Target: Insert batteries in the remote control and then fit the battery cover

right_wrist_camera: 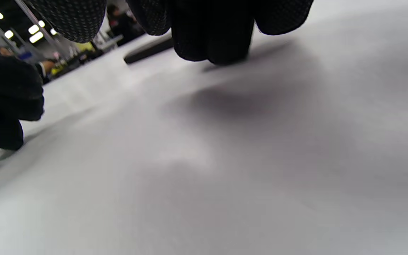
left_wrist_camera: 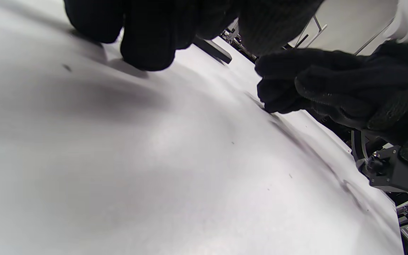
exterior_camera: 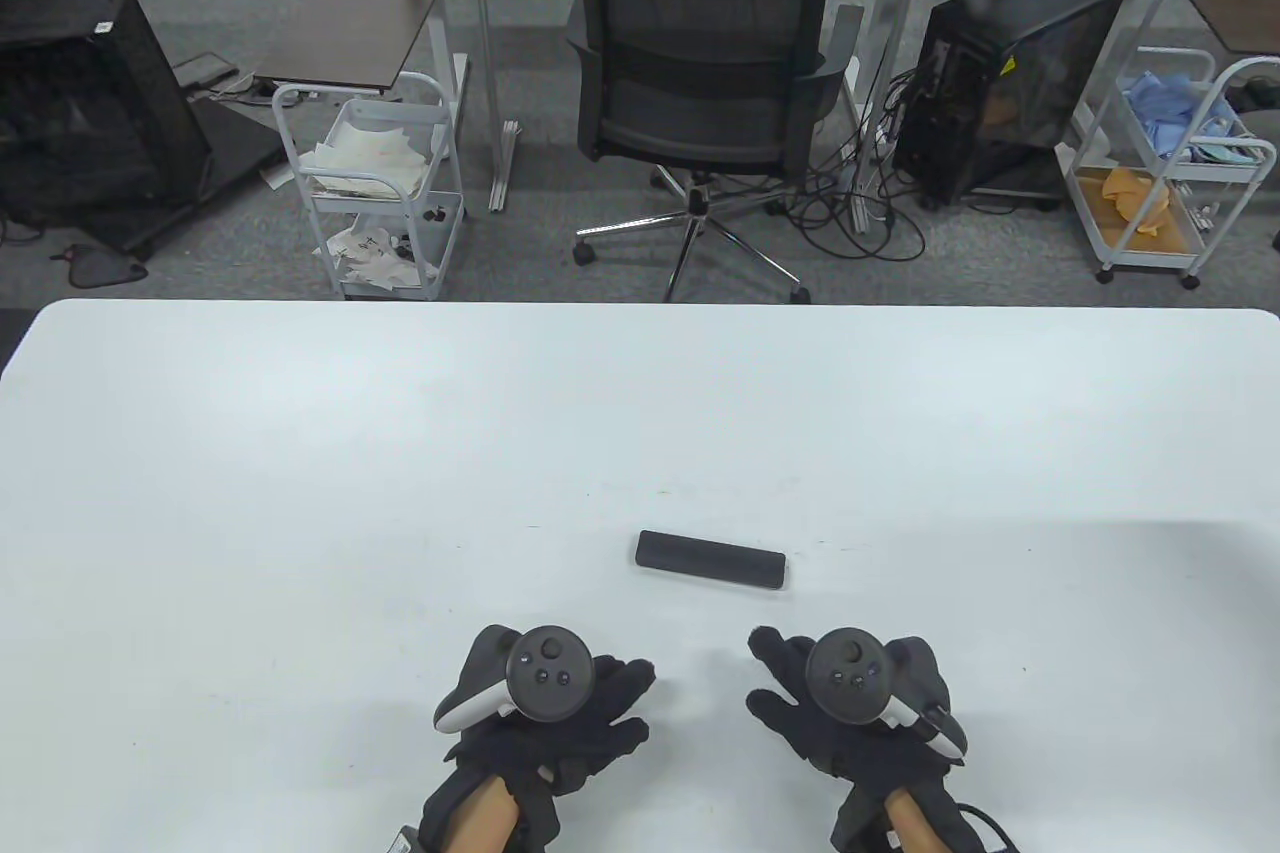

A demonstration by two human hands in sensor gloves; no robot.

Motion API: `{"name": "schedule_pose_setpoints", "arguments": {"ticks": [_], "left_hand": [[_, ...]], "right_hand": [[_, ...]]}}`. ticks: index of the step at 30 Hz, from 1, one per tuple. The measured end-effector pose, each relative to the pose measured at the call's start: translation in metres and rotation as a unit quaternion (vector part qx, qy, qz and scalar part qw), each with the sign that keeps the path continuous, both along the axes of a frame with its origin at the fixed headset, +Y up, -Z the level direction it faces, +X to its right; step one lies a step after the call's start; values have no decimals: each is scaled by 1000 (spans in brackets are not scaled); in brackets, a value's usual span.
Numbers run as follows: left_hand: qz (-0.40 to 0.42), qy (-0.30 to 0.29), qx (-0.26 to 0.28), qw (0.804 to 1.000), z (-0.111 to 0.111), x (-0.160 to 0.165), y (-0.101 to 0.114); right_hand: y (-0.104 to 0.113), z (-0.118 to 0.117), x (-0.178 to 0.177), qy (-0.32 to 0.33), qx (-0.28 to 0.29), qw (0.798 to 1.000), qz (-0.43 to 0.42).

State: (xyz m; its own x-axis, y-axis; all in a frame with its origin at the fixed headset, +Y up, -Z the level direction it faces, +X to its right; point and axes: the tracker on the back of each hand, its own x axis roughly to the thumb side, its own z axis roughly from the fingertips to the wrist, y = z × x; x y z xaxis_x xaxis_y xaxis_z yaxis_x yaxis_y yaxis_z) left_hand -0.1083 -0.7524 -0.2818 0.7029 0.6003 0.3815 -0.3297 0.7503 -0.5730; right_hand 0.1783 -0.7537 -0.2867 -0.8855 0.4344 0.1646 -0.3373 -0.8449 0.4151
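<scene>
A black remote control point(exterior_camera: 711, 560) lies flat on the white table point(exterior_camera: 300, 493), just beyond and between my hands. It shows in the left wrist view point(left_wrist_camera: 214, 50) and in the right wrist view point(right_wrist_camera: 147, 50) as a thin dark bar. My left hand point(exterior_camera: 560, 708) rests on the table, fingers spread, holding nothing. My right hand point(exterior_camera: 840, 703) rests on the table to its right, fingers spread, also empty. No loose batteries or separate cover show in any view.
The table's far edge point(exterior_camera: 640, 303) runs across the middle of the table view. Behind it stand an office chair point(exterior_camera: 700, 83), two white carts point(exterior_camera: 375, 183) and computer towers on the floor.
</scene>
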Motion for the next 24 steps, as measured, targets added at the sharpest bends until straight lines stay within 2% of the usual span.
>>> {"name": "schedule_pose_setpoints", "arguments": {"ticks": [4,24], "left_hand": [[-6,6,0,1000,0,1,-1],[32,48,-23,998,-4,-7,-10]], "right_hand": [[-3,-4,7,-17,-12,999,-39],[-4,-5,0,0,-10,1000,4]]}}
